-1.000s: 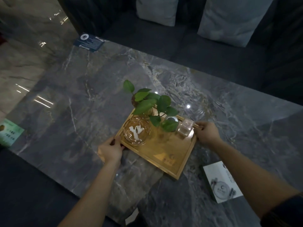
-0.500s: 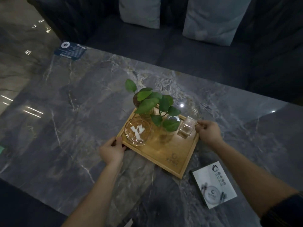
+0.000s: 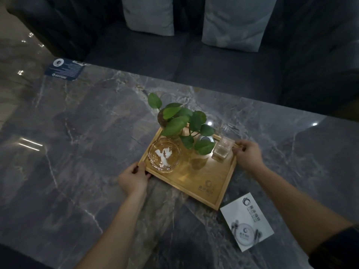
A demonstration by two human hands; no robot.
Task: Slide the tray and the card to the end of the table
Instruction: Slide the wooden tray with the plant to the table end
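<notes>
Both hands, left hand [image 3: 134,178] and right hand [image 3: 247,155], have fingers curled on opposite edges of the tray [image 3: 202,183] mid-counter [image 3: 77,152]; we judge the slide underway, the card [image 3: 247,222] beside it awaiting its turn.

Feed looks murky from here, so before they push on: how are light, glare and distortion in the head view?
Head view: dim overall, sofa nearly black; bright ceiling-light glare spots on the marble table; a glow lights the wooden tray; wide-angle bending at the edges; white card print readable as a logo only.
</notes>
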